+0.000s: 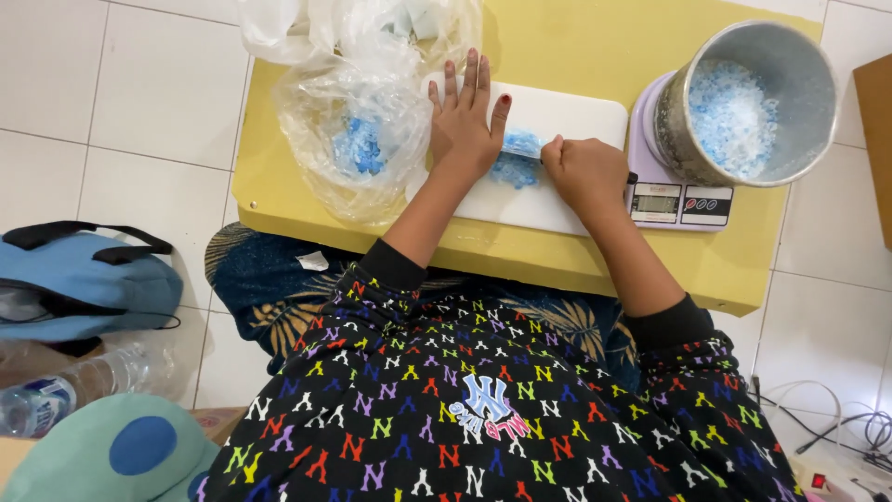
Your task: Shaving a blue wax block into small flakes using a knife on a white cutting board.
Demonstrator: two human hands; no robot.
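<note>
White floor tiles surround a low yellow worktop (279, 200), low enough that the person sits right against its near edge with both arms reaching over it. On the worktop lies a white cutting board (576, 121), set squarely in front of the body so both hands meet on it. The left hand (467, 116) lies flat and open, fingers spread, its palm edge pressing beside a small heap of blue pieces (514, 170), apparently to steady the material against the board. The right hand (583, 172) is closed in a fist around a knife (522, 145), whose pale blade points left over the heap; its dark handle end shows just past the fist. Just to the left, a crumpled clear plastic bag (358, 112) with more blue bits inside sits within easy reach of the left hand. To the right, a metal pot (748, 98) holding pale blue and white fragments stands on a small kitchen scale (678, 203), just beside the board, likely so that cut pieces travel only a short way. A blue backpack (79, 279) and a plastic bottle (65, 390) lie on the floor.
</note>
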